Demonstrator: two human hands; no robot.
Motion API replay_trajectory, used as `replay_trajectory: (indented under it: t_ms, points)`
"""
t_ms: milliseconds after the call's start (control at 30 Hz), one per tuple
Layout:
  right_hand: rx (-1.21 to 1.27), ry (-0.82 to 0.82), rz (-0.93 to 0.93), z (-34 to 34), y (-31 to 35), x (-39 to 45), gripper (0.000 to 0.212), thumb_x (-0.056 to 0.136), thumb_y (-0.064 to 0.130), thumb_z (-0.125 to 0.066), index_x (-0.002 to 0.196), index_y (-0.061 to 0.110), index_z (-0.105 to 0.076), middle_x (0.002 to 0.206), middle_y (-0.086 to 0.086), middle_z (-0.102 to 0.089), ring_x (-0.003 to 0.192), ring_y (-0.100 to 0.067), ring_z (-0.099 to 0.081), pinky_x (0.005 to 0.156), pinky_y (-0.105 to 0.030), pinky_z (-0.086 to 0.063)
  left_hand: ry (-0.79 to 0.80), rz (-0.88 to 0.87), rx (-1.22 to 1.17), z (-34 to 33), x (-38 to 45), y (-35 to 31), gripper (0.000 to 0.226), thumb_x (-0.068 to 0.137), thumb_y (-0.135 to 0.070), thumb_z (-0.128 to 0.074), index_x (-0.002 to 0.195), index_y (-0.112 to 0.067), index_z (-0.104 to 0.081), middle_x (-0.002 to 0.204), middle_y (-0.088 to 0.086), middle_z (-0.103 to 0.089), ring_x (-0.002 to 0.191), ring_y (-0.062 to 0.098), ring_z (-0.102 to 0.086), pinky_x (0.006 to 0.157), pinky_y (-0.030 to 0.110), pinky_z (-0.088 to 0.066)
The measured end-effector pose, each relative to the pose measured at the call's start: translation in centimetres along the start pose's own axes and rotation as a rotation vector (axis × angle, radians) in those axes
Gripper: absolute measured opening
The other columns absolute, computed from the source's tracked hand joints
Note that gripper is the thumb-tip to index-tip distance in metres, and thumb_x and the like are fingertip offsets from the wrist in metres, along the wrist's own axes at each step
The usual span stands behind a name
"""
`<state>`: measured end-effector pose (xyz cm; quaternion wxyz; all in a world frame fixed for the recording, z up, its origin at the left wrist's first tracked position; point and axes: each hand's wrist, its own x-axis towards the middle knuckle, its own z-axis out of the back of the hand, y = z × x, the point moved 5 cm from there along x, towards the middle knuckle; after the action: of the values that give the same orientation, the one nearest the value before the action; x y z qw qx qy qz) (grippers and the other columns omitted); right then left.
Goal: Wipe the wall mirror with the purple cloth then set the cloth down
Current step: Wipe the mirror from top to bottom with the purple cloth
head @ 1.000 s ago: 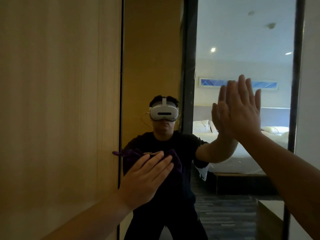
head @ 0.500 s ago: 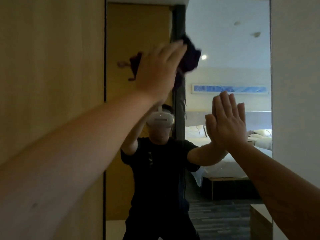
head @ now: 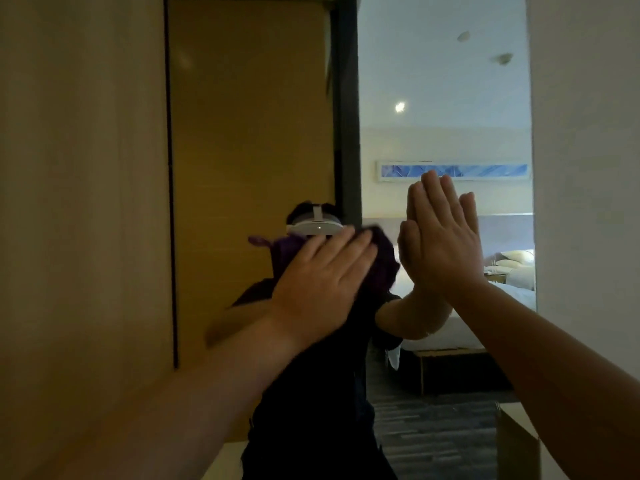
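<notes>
The tall wall mirror (head: 433, 81) fills the middle of the head view, between a wooden panel and a white wall. My left hand (head: 322, 282) lies flat against the glass at mid height, pressing the purple cloth (head: 381, 261) onto it; the cloth sticks out past my fingers to the right and upper left. My right hand (head: 440, 237) rests flat on the mirror just right of the cloth, fingers together and pointing up, holding nothing. The reflection shows a person in a dark shirt with a headset.
A light wooden wall panel (head: 79, 202) borders the mirror on the left, a white wall (head: 585, 168) on the right. The reflection shows a bedroom with a bed, a long blue picture and ceiling lights.
My left hand swept the cloth from the lower mirror up high, then back down to mid height. My right hand stayed flat on the glass.
</notes>
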<state>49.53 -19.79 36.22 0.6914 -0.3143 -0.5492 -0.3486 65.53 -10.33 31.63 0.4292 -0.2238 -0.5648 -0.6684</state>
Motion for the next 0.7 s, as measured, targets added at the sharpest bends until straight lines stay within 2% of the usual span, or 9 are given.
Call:
replay_trajectory:
  t_ms: [167,233,300,367,467,600,700]
  points:
    - [0.046,0.01,0.021,0.8,-0.4,0.0,0.059,0.103,0.039,-0.019,0.155,0.012,-0.024,0.164,-0.009,-0.014,0.153,-0.023,-0.001,0.123,-0.047,-0.002,0.04,-0.048,0.032,-2.5,-7.6,-4.4,0.056,0.098,-0.023,-0.054,0.151,-0.016,-0.037,0.158,0.006,-0.034,0.148,0.03,-0.025,0.116,0.048,-0.029]
    - [0.037,-0.002,-0.016,1.6,-1.7,-0.1,0.059,0.103,0.04,-0.022,0.156,0.013,-0.021,0.165,-0.007,-0.008,0.153,-0.02,0.003,0.123,-0.043,0.002,0.021,-0.041,0.043,-2.5,-8.1,-4.7,0.054,0.099,-0.022,-0.052,0.151,-0.018,-0.038,0.159,0.005,-0.033,0.148,0.03,-0.025,0.116,0.048,-0.027]
    - [0.011,0.002,-0.095,2.3,-4.0,-0.5,0.062,0.103,0.043,-0.019,0.156,0.012,-0.018,0.164,-0.005,-0.002,0.152,-0.02,0.005,0.123,-0.047,0.001,0.009,-0.039,0.064,-2.4,-8.0,-4.6,0.05,0.099,-0.023,-0.049,0.149,-0.019,-0.042,0.157,0.004,-0.038,0.146,0.03,-0.031,0.116,0.046,-0.027]
    - [-0.024,0.053,-0.149,2.7,-6.1,-1.0,0.066,0.102,0.049,-0.01,0.157,0.012,-0.014,0.165,-0.008,-0.002,0.152,-0.023,0.006,0.123,-0.051,-0.003,-0.016,-0.017,0.058,-2.3,-8.0,-4.6,0.048,0.098,-0.023,-0.056,0.145,-0.022,-0.048,0.148,0.004,-0.047,0.138,0.028,-0.043,0.114,0.043,-0.031]
    - [-0.084,0.113,-0.123,2.4,-7.0,-1.5,0.073,0.099,0.055,0.003,0.157,0.012,-0.01,0.165,-0.01,-0.002,0.152,-0.026,0.006,0.123,-0.051,-0.003,-0.091,0.018,0.002,-1.7,-8.0,-4.4,0.049,0.091,-0.022,-0.07,0.138,-0.022,-0.057,0.129,0.006,-0.054,0.117,0.026,-0.056,0.103,0.04,-0.041]
    - [-0.063,0.096,-0.131,2.0,-7.0,-1.6,0.071,0.1,0.054,0.002,0.157,0.012,-0.01,0.165,-0.008,0.002,0.152,-0.024,0.008,0.123,-0.049,0.0,-0.239,0.062,-0.076,0.3,-3.0,-2.1,0.049,0.087,-0.011,-0.072,0.133,-0.013,-0.058,0.114,0.013,-0.06,0.106,0.03,-0.055,0.093,0.043,-0.044]
    - [-0.053,0.077,-0.133,1.6,-7.1,-1.7,0.066,0.102,0.05,-0.003,0.157,0.013,-0.01,0.165,-0.006,0.002,0.152,-0.023,0.008,0.123,-0.049,0.0,-0.311,0.116,-0.051,2.5,5.1,1.7,0.051,0.086,-0.008,-0.065,0.135,-0.009,-0.054,0.114,0.018,-0.06,0.105,0.035,-0.052,0.089,0.049,-0.046]
